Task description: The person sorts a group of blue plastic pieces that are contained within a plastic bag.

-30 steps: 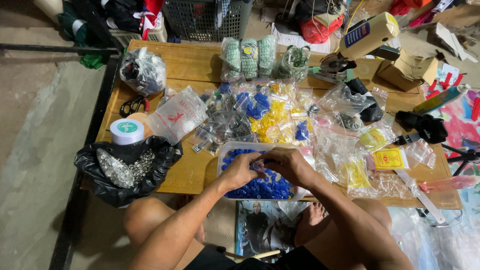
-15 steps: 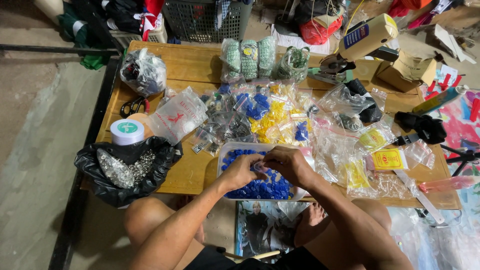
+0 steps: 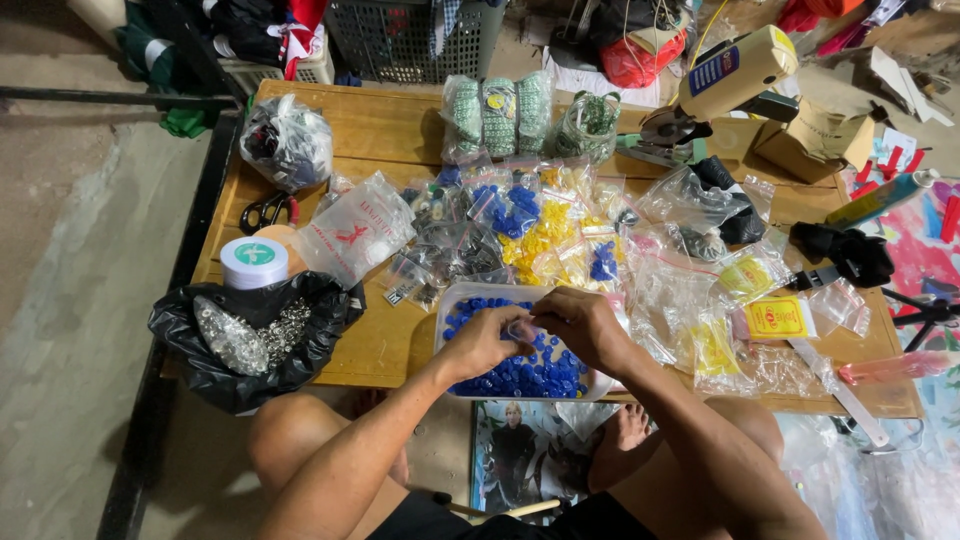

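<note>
Both hands meet over a shallow white plastic tray (image 3: 446, 318) heaped with small blue round pieces (image 3: 540, 375). The left hand (image 3: 487, 340) and the right hand (image 3: 583, 325) are drawn together, fingertips pinching a small clear plastic bag (image 3: 521, 329) between them; whether anything is inside the bag is too small to tell. The bag hangs just above the blue pieces, near the middle of the tray.

The tray sits at the near edge of a bare wooden surface (image 3: 375, 125). Left of the tray lies a crumpled black plastic bag (image 3: 190, 350), opened out and holding a glinting pile of small silvery metal bits (image 3: 240, 335). Just beyond that bag stands a round white jar with a green lid label (image 3: 254, 262), and behind the jar lie black-handled scissors (image 3: 266, 210). Beyond the tray spreads a litter of small clear zip bags (image 3: 470, 250), some holding blue pieces, some yellow ones (image 3: 545, 235), some dark. A larger clear packet with red print (image 3: 357, 232) lies beyond the tray to its left. Right of the tray is a flat yellow packet with a red label (image 3: 777, 318). At the far side of the surface, beyond the tray, stand green-patterned rolls wrapped in clear film (image 3: 500, 112).
</note>
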